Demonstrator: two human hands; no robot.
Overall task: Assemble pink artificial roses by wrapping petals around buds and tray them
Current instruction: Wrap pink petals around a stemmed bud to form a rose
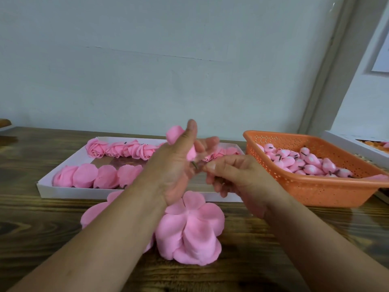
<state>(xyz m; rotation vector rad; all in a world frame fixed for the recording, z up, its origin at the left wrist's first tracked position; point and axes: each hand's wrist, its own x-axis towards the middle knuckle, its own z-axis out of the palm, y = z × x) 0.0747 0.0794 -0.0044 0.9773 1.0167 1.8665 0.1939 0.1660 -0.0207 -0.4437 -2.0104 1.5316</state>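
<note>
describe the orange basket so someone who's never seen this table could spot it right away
On the wooden table, look to the right of the white tray of pink roses. The orange basket sits there, its walls perforated with small holes. It alone holds a heap of pink buds, not petals or roses.

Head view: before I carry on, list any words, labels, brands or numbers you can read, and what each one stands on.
No text can be read in this view.
White tray: plain wall, no print visible.
Orange basket: perforated plastic, no label or brand showing.
Sheet on the wall, far right: cut off by the frame edge, no print can be made out.
Box at the right edge: mostly out of frame, no lettering visible.
</note>
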